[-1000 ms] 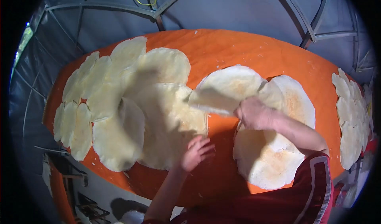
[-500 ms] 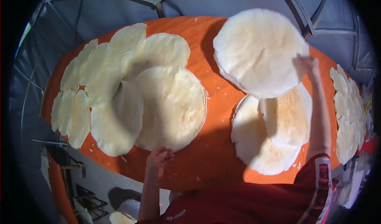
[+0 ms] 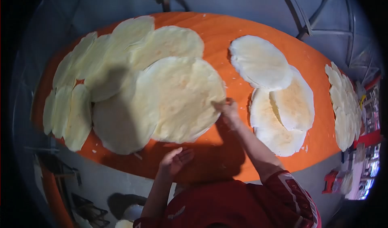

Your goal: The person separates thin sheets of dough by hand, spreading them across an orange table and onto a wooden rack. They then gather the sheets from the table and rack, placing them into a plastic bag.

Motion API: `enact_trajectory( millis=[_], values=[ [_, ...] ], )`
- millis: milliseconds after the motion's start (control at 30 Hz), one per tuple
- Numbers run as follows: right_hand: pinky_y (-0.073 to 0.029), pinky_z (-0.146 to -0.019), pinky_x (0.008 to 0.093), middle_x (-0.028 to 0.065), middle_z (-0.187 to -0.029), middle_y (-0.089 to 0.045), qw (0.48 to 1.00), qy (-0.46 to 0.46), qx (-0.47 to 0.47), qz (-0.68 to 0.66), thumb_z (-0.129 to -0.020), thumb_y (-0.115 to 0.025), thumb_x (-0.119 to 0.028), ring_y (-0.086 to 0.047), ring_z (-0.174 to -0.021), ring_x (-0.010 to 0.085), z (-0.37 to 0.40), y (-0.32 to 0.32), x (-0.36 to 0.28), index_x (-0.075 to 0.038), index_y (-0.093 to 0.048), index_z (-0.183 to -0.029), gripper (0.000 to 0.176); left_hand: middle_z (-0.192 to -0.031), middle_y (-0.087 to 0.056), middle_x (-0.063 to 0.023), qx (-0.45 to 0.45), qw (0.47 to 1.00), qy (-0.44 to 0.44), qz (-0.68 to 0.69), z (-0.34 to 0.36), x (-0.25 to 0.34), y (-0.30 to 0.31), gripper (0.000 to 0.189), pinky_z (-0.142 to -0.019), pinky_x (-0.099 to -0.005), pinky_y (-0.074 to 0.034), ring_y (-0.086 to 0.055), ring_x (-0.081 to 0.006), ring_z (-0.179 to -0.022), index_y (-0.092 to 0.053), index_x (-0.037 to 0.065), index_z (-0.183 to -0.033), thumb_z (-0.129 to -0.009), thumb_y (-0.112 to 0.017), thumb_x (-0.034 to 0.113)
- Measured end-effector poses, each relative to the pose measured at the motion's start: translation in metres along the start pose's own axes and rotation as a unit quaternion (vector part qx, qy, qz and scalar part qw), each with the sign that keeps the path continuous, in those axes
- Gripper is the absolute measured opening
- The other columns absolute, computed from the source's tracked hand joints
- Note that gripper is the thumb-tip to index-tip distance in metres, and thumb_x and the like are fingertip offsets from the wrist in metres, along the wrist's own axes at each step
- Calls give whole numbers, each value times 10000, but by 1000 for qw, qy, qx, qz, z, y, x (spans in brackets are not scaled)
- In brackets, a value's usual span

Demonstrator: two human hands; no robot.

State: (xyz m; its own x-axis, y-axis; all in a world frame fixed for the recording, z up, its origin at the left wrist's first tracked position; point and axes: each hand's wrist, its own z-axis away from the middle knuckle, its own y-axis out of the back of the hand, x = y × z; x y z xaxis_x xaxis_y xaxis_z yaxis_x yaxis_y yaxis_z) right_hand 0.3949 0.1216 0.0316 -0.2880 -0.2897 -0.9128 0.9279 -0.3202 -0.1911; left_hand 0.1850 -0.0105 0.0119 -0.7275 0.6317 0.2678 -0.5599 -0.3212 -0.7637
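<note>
Right grip moved leftward, touching flatbread edge

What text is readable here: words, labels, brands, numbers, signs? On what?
No readable text.
Shirt: small pale mark on it, too blurred to read.
Breads and orange cloth: none seen.
Right-edge clutter: too small and blurred to tell.

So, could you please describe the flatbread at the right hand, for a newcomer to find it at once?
On the big orange surface, find the group of overlapping flatbreads at left. At its right end lies one broad, round flatbread, the right hand at its right edge. Unlike its neighbours, it is touched by a hand.
</note>
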Motion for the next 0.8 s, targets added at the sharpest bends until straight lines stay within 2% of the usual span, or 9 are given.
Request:
enact_trajectory(
  millis=[167,300,367,433,467,533,633,700,800],
  values=[
    [-447,-528,265,119,-745,-558,986,160,2,45,-658,-579,13,-541,-619,156,17,53,-35,-43,-344,-1044,455,-1120,-442,-160,-131,983,-62,110,-1,17,28,356,-942,-422,-268,-394,-303,-1069,-381,-22,-1107,-820,-362,187],
    [-468,-653,327,215,-941,-527,970,65,21,234,-670,-615,-72,-558,-796,249,60,99,-53,43,-278,-1140,589,-1155,-405,-102,-166,972,-166,-10,-22,24,-2,451,-887,-389,-341,-419,-242,-1047,-253,53,-1206,-784,-412,59],
    [-426,-768,333,211,-1060,-473,635,278,108,713,-630,-684,-172,-501,-933,266,71,98,-48,52,-234,-1182,747,-1156,-399,-90,-175,970,-150,-71,-33,26,-10,518,-860,-374,-370,-427,-219,-1037,-223,87,-1226,-761,-437,3],
    [-353,-847,377,163,-1121,-438,848,197,11,492,-503,-762,-297,-437,-1007,280,81,53,-55,-37,-248,-1220,919,-1131,-415,-79,-207,956,-159,-133,-43,30,-19,606,-800,-353,-413,-432,-187,-1025,-242,135,-1225,-708,-483,-68],
    [-354,-840,377,139,-1135,-428,890,183,-64,412,-490,-767,-316,-430,-1011,265,82,33,-48,-58,-243,-1228,941,-1095,-444,-80,-210,947,-183,-159,-47,31,-23,622,-770,-351,-430,-458,-194,-990,-251,146,-1220,-693,-506,-65],
    [-339,-861,367,161,-1149,-408,876,185,-184,405,-499,-767,-323,-381,-1073,275,84,-9,-29,-37,-227,-1237,958,-1070,-453,-77,-228,938,-185,-182,-61,32,-11,622,-750,-323,-439,-474,-173,-960,-250,139,-1211,-688,-512,-72],
    [-400,-751,365,165,-985,-519,773,239,-209,549,-712,-550,-247,-505,-883,312,73,-47,-8,-39,-389,-1129,493,-985,-488,-68,-207,943,-175,-192,-58,36,-20,582,-717,-281,-445,-494,-146,-908,-303,111,-1172,-672,-529,-82],
    [-445,-625,310,140,-757,-582,781,157,-165,582,-672,-618,-238,-568,-680,222,63,-50,6,10,-531,-966,394,-952,-519,-65,18,965,-159,-207,-55,39,-19,489,-717,-265,-438,-509,-140,-868,-396,67,-1107,-666,-563,-61],
    [-442,-553,291,113,-639,-567,888,150,-196,388,-676,-584,-186,-550,-580,207,31,-13,1,31,-563,-841,273,-951,-545,-70,26,949,-253,-186,-68,43,7,377,-725,-286,-432,-533,-141,-812,-484,16,-1011,-661,-622,18]
  ],
)
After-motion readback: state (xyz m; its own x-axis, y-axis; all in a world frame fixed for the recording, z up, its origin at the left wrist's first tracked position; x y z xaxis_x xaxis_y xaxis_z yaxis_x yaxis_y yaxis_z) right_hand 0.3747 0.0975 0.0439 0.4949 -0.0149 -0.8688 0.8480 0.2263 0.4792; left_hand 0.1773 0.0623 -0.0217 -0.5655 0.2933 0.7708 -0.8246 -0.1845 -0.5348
